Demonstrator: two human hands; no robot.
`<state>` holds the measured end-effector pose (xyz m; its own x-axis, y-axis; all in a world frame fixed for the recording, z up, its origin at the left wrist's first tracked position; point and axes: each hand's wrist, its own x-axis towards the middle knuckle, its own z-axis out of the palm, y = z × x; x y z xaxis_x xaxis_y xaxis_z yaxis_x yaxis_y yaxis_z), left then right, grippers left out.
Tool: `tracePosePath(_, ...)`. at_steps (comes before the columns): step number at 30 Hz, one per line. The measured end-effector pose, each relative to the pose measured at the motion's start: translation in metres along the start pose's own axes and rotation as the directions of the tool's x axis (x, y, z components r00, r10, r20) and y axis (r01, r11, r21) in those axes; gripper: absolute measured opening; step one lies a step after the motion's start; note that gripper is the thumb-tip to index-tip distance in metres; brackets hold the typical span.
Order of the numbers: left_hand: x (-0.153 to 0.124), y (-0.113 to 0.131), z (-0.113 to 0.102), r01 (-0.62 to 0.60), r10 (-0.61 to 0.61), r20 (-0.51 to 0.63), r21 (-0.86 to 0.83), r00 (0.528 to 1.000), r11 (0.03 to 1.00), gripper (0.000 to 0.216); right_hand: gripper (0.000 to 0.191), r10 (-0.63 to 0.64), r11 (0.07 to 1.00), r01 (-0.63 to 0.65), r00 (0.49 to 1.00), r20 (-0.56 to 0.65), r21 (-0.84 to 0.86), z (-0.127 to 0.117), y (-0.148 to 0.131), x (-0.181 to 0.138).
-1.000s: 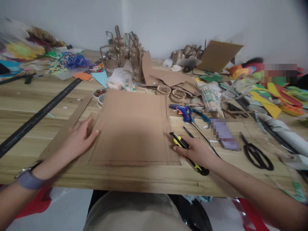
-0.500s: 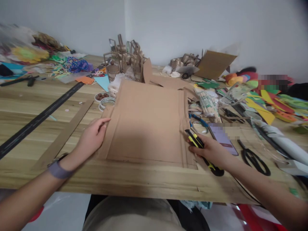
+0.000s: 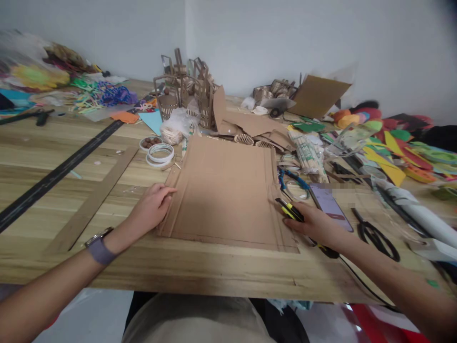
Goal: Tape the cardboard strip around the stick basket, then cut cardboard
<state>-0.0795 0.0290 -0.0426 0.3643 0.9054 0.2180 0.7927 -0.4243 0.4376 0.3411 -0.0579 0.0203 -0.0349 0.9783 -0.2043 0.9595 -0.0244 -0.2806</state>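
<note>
Gripping the cutter (image 3: 293, 213) in right hand (image 3: 316, 226) by the right edge of the cardboard (image 3: 228, 190), flat on the table (image 3: 228, 271) for support; resting left hand (image 3: 153, 205), unclenched, on the opposite edge, seemingly to steady it

Cardboard sheet (image 3: 228, 190) near front edge of surface (image 3: 214, 274), cardboard strip (image 3: 97, 200) left, phone (image 3: 325, 200) right, baskets (image 3: 168, 105) behind near back edge

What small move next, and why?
I'd probably spread the left hand flatter on the cardboard sheet to steady it: that hand is only at the sheet's left edge, while the right hand holds a black-and-yellow cutter by the right edge.
</note>
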Motion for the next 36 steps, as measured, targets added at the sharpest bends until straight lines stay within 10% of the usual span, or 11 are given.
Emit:
tracePosePath(7,-0.003,0.006,-0.005,0.048,-0.047,0.012,-0.102,0.999,0.994,0.043,0.013,0.006,1.000,-0.006,1.000,0.000,-0.023,-0.002,-0.003,0.008)
tracePosePath(17,-0.030,0.011,-0.026,0.254,-0.246,0.064,-0.295,0.967,0.921,0.037,0.013,0.029,0.913,-0.139,0.960,0.279,0.384,-0.003,-0.020,-0.023)
tracePosePath(36,-0.010,-0.010,0.005,-0.053,0.065,-0.143,0.089,0.988,0.995,0.033,0.015,-0.019,0.993,0.025,0.998,0.053,-0.118,-0.008,-0.011,0.019)
